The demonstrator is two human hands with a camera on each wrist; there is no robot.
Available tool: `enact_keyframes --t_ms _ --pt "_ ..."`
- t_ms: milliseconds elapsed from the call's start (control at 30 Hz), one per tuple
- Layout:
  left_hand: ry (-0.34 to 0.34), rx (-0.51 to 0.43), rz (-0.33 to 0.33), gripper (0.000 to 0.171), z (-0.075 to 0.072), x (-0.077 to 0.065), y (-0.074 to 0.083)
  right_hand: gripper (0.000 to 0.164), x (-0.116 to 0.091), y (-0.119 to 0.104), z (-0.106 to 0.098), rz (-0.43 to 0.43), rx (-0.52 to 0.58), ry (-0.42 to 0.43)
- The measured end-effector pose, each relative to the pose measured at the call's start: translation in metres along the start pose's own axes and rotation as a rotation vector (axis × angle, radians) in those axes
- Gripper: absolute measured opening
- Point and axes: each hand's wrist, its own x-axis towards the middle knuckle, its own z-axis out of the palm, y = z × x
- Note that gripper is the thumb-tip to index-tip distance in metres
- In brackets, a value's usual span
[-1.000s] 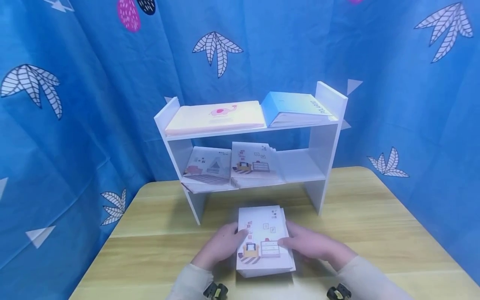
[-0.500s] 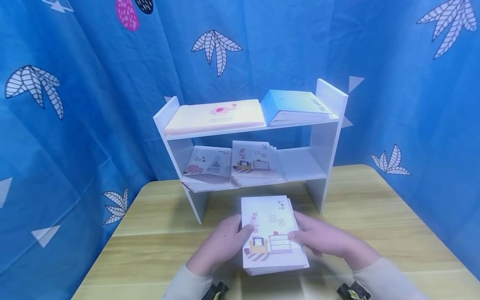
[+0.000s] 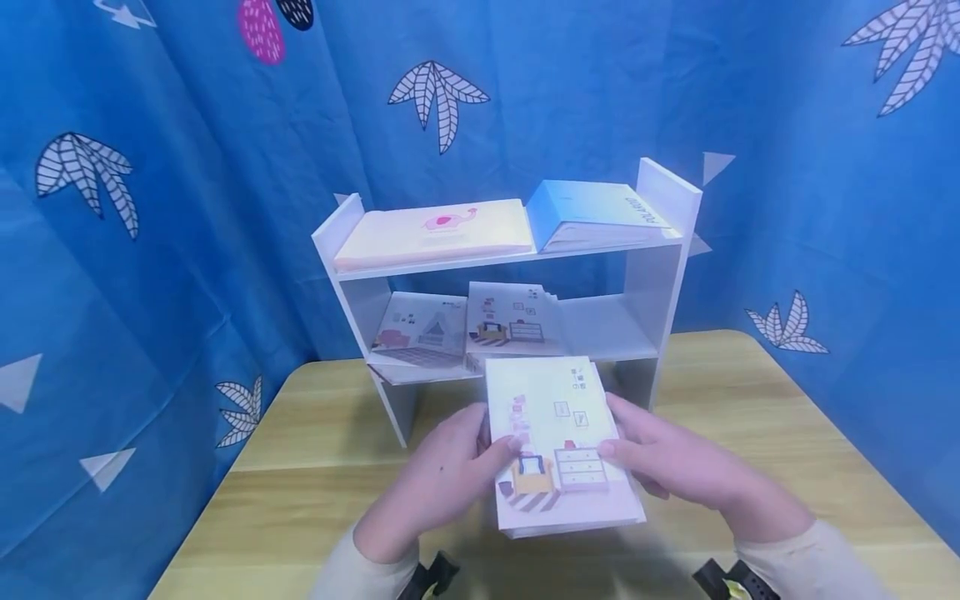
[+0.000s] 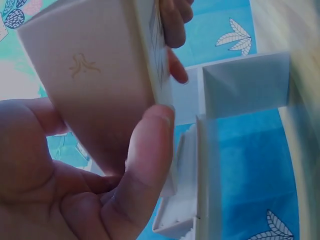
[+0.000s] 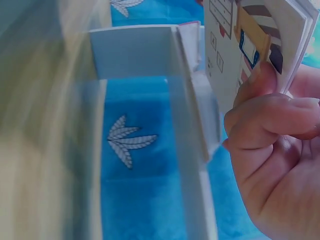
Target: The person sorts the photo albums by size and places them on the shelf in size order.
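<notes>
Both hands hold a thick white book (image 3: pixel 551 417), its cover printed with an armchair and a chest of drawers. It is raised above the table, tilted, in front of the shelf. My left hand (image 3: pixel 457 467) grips the left edge, thumb on the cover. On the opposite edge, my right hand (image 3: pixel 675 450) grips with its thumb on the cover and its fingers beneath. A plain side of the book (image 4: pixel 85 65) with a small gold emblem faces the left wrist camera. Page edges of the book (image 5: pixel 300 45) show in the right wrist view. The fingers underneath are partly hidden.
A white two-tier shelf (image 3: pixel 663 308) stands behind the book. Its lower tier holds a grey-pink book (image 3: pixel 420 329) and a stack of similar white books (image 3: pixel 513 321). A cream elephant-print book (image 3: pixel 435 229) and a blue book (image 3: pixel 600 208) lie on top. The table (image 3: pixel 300 500) is wooden.
Both hands have lifted the book off the table and carried it forward and slightly right, towards the shelf. The books on the shelf have not moved.
</notes>
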Motion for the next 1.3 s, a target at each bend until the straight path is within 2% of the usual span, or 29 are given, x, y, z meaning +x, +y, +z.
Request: enact_keyframes --t_ms 167,300,433,500,667,767,833,967,1067,1167,1300 --pt "-0.018 -0.093 0.046 0.048 -0.005 0.01 0.011 0.066 0.006 -0.009 -0.011 -0.043 0.053 0.023" --pt "0.009 -0.115 0.071 0.05 -0.012 0.028 0.021 0.068 0.017 -0.013 -0.022 -0.023 0.037 0.121" --pt "0.011 -0.157 0.047 0.051 -0.021 0.052 0.027 0.069 0.03 -0.013 -0.032 0.025 0.07 0.257" --pt "0.013 -0.192 0.011 0.05 -0.027 0.064 0.03 0.072 0.036 -0.014 -0.035 0.037 0.103 0.343" --pt "0.057 -0.218 -0.079 0.042 -0.042 0.089 0.042 0.074 0.047 -0.014 -0.042 -0.026 0.245 0.511" --pt "0.086 -0.226 -0.094 0.038 -0.049 0.105 0.051 0.074 0.048 -0.013 -0.044 -0.119 0.397 0.532" --pt "0.099 -0.236 -0.1 0.038 -0.05 0.118 0.055 0.075 0.047 -0.011 -0.046 -0.197 0.512 0.516" --pt "0.127 -0.228 -0.146 0.04 -0.043 0.145 0.061 0.066 0.045 -0.001 -0.047 -0.337 0.754 0.466" --pt "0.149 -0.215 -0.168 0.04 -0.034 0.163 0.063 0.052 0.045 0.007 -0.046 -0.386 0.922 0.441" --pt "0.149 -0.207 -0.141 0.039 -0.024 0.176 0.066 0.04 0.047 0.014 -0.046 -0.379 0.945 0.444" --pt "0.127 -0.157 -0.068 0.033 -0.012 0.19 0.069 0.033 0.05 0.02 -0.048 -0.305 0.799 0.491"
